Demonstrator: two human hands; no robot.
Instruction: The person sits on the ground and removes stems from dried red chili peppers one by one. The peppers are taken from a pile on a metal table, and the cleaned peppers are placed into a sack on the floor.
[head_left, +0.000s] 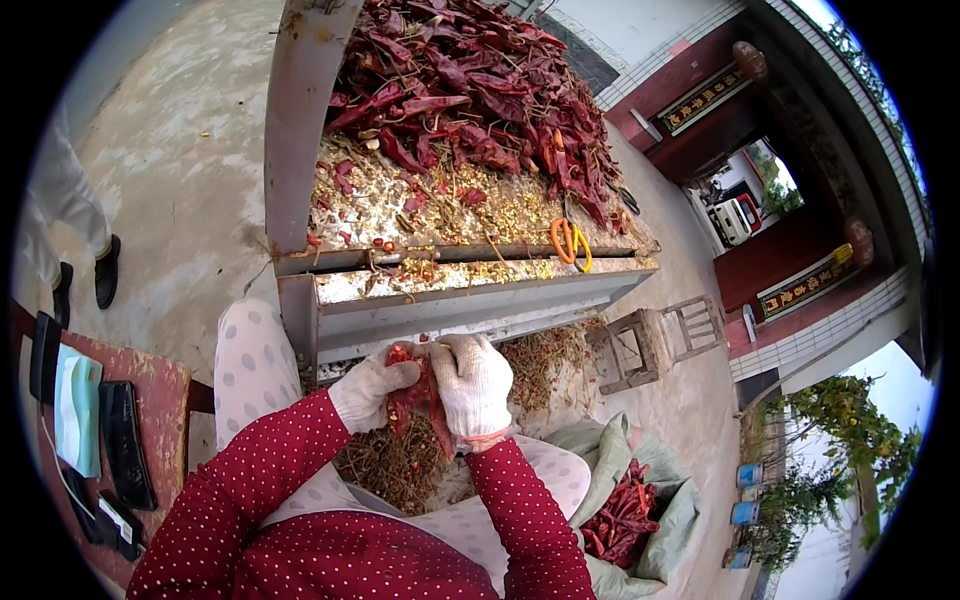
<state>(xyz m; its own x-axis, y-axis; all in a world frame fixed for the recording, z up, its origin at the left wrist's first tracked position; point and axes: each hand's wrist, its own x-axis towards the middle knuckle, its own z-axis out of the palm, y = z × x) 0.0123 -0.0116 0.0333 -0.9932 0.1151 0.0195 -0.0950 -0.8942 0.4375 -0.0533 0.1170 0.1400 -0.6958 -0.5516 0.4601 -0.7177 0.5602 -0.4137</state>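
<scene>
My left hand (373, 391), in a white knitted glove, grips a split dried red chili (402, 409) between thumb and fingers. Close against it, my gloved right hand (474, 386) pinches a long piece of dried chili (438, 420) that hangs below the fingers. Both hands are over my lap, just short of the metal-edged worktable (465, 300). A large heap of dried red chilies (480, 82) covers the table's far part, with yellow seeds (465, 202) scattered in front. Scissors with orange and yellow handles (561, 241) lie near the table's front edge.
Chili stems (397, 461) are piled between my legs. At my right stands an open woven sack (679, 502) of red chilies, with a small wooden chair (649, 349) beyond. A worn bench (161, 390) on my left holds a tissue pack (77, 409). A person's legs (71, 202) are behind it.
</scene>
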